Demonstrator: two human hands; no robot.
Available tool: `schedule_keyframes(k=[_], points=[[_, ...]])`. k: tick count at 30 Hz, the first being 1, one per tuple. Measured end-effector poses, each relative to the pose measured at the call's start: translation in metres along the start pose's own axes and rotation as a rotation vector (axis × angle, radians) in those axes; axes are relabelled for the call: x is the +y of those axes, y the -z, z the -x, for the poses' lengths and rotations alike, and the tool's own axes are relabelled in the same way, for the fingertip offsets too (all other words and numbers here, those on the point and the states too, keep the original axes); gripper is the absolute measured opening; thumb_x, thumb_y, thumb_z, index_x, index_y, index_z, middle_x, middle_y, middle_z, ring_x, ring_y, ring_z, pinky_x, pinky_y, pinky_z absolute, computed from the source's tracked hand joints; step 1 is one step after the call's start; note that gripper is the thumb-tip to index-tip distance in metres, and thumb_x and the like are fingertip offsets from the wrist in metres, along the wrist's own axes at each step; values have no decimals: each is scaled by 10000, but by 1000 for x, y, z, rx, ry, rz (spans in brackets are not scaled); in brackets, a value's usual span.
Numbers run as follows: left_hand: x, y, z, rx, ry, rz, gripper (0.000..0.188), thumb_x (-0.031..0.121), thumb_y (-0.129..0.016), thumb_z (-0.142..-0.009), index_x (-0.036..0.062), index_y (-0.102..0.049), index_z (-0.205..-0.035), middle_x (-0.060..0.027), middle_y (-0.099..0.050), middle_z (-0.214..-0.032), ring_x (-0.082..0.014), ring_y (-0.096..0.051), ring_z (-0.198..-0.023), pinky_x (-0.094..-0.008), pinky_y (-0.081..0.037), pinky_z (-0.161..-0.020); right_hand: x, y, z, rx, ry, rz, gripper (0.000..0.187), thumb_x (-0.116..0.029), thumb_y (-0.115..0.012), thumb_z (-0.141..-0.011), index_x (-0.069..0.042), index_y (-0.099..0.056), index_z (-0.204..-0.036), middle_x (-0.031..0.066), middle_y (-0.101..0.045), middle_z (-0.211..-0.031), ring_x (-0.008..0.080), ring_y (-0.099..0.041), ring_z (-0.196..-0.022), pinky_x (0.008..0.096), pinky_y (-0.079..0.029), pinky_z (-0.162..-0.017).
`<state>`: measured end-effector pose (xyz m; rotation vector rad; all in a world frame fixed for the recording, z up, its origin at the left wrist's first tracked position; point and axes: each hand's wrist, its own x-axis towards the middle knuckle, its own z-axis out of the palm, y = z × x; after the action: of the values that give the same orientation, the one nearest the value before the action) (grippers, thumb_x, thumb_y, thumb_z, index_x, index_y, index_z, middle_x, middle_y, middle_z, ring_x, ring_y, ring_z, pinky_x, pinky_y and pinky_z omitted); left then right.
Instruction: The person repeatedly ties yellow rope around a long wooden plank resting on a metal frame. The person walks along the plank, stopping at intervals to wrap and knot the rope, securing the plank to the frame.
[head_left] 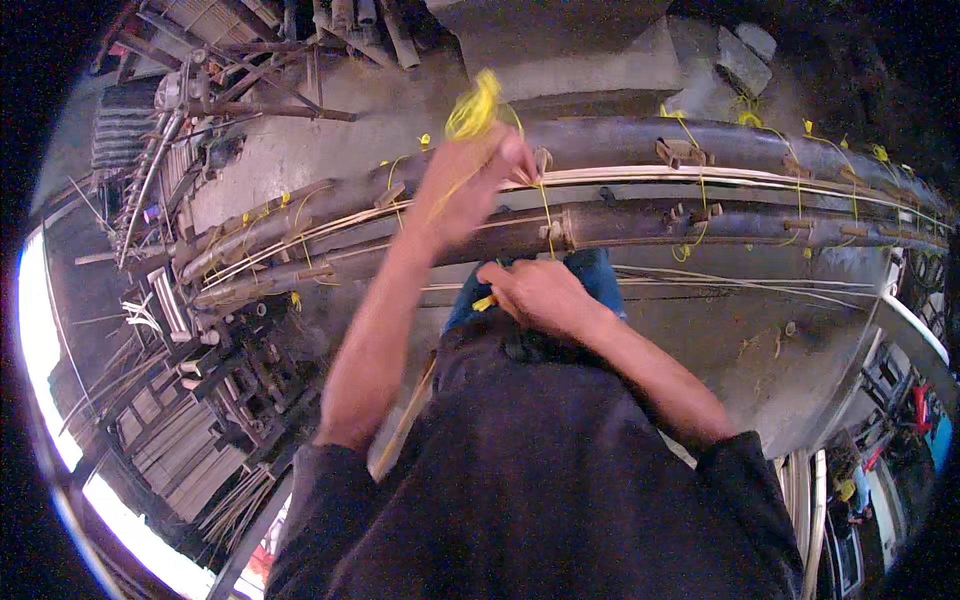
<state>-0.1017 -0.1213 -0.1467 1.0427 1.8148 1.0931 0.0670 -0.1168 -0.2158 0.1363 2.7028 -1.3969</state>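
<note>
My left hand [465, 190] is raised over the far dark pole [600, 142], slightly blurred, its fingers closed on yellow twine. A loose bundle of that yellow twine [474, 108] sticks out beyond the fingers. Close to my body, my right hand [545, 292] is curled shut beside the near dark pole [640, 222], and a bit of yellow twine shows below its fingers. Between the two poles run pale thin strips [640, 175]. One strand of twine [547, 210] crosses the strips and the near pole, just right of my left hand.
Several yellow ties and small wooden blocks [683, 153] sit along both poles. Timber and pipes are stacked at the left [185, 420]. A wooden frame [270, 85] stands at the far left. Long thin rods [740, 283] lie on the floor behind the near pole, toward the right.
</note>
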Motion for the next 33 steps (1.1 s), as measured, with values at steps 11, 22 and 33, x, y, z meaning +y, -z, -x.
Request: schedule_keyframes(k=[11, 22, 33], points=[[-94, -21, -141, -148, 63, -155, 395, 399, -516, -844, 27, -648, -865, -186, -637, -891, -342, -616, -786, -402, -480, -704, 4, 0, 7, -123, -187, 231, 280, -137, -590, -735, -106, -562, -1011, 122, -638, -858, 303, -621, -780, 419, -500, -649], [-91, 150, 10, 18, -374, -267, 284, 298, -507, -881, 68, -625, -998, -138, -650, -925, -316, -616, -884, -410, -475, -779, -82, -70, -45, 282, -558, -403, 173, -159, -605, -843, -39, -638, -964, 83, -613, -883, 209, -582, -760, 336, -475, -691], [-72, 143, 96, 19, -147, 360, 380, 289, -412, -981, -14, -610, -869, -34, -607, -792, -117, -537, -771, -294, -449, -801, -87, 103, -241, 219, -179, 374, 353, -337, -512, -890, -45, -619, -1057, 170, -637, -953, 334, -597, -933, 431, -469, -799]])
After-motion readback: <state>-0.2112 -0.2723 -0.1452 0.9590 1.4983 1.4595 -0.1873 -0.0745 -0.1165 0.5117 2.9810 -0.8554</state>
